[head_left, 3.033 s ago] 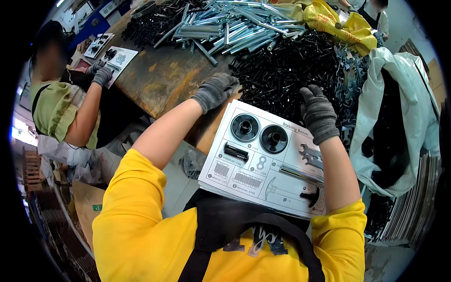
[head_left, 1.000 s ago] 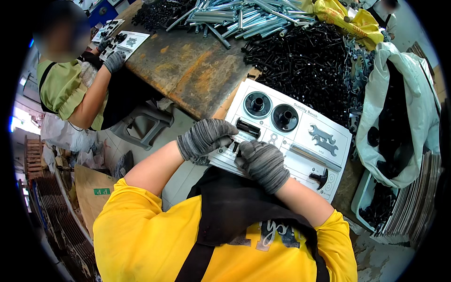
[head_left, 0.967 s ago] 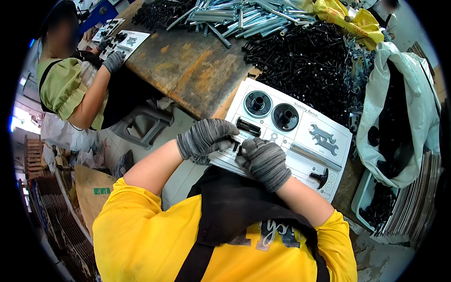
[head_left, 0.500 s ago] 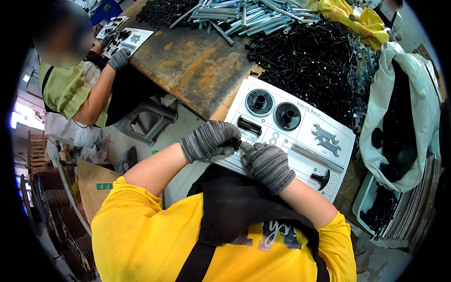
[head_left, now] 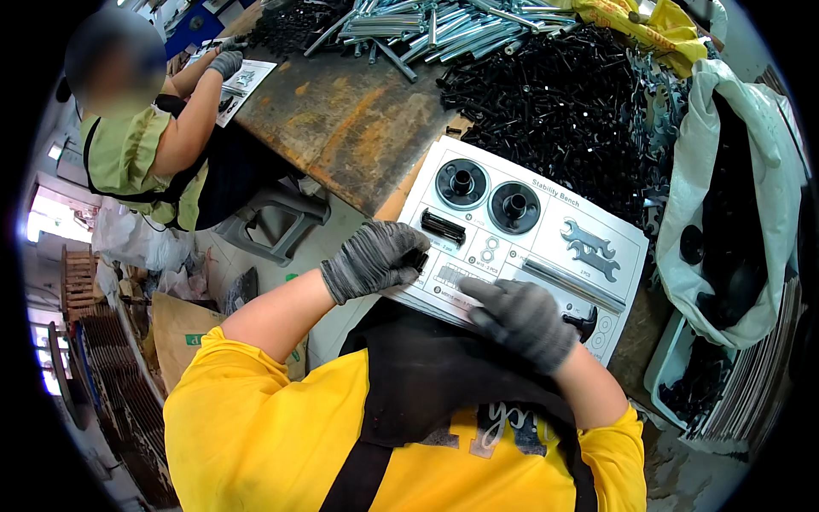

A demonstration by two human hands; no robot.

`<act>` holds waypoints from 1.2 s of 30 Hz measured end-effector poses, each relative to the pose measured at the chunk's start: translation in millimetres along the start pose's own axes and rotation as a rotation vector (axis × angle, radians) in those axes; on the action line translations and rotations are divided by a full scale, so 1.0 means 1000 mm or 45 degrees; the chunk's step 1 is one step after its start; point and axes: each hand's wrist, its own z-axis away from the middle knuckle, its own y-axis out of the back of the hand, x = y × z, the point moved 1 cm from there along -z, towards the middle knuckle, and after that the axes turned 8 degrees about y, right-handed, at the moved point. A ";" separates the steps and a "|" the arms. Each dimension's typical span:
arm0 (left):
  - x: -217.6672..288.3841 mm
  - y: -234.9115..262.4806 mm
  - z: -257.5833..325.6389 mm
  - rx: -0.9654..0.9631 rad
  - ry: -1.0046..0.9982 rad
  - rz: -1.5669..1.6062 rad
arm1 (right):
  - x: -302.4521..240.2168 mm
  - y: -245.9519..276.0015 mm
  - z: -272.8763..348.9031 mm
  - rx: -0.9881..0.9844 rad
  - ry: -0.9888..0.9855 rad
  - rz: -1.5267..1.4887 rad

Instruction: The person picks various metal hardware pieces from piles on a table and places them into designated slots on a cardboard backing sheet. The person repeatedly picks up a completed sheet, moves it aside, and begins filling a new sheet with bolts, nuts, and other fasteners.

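My gloved left hand point(head_left: 375, 261) is closed around small black bolts point(head_left: 420, 259), whose ends show at the fingertips. It hovers over the left edge of a white printed card point(head_left: 546, 224). My right hand point(head_left: 527, 317), slightly blurred, is over the card's near side, fingers stretched leftward and nothing visible in them. On the card lie two black round discs with hubs point(head_left: 514, 207), a bundle of long black bolts point(head_left: 444, 226), two grey open-end wrenches point(head_left: 589, 243), a silver tube point(head_left: 573, 286) and a black T-shaped knob point(head_left: 582, 322).
A heap of black bolts point(head_left: 546, 111) lies beyond the card, with silver tubes point(head_left: 461, 30) behind. More wrenches point(head_left: 661, 128) pile up beside a white sack point(head_left: 682, 282) at right. Across the worn table point(head_left: 341, 128), a co-worker point(head_left: 141, 162) handles another card.
My right hand has drawn away from the left, moving right and nearer me. My left hand keeps the bolts. The co-worker's hands have moved farther off over their card.
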 end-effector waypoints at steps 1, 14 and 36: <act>0.005 0.003 -0.001 -0.028 0.016 -0.028 | 0.008 0.007 0.017 0.023 -0.018 0.005; -0.018 0.010 0.021 0.206 0.474 0.240 | 0.064 0.034 0.150 0.754 -0.771 0.402; -0.062 -0.011 0.059 0.296 1.001 1.549 | 0.064 0.058 0.132 0.351 -0.779 -0.222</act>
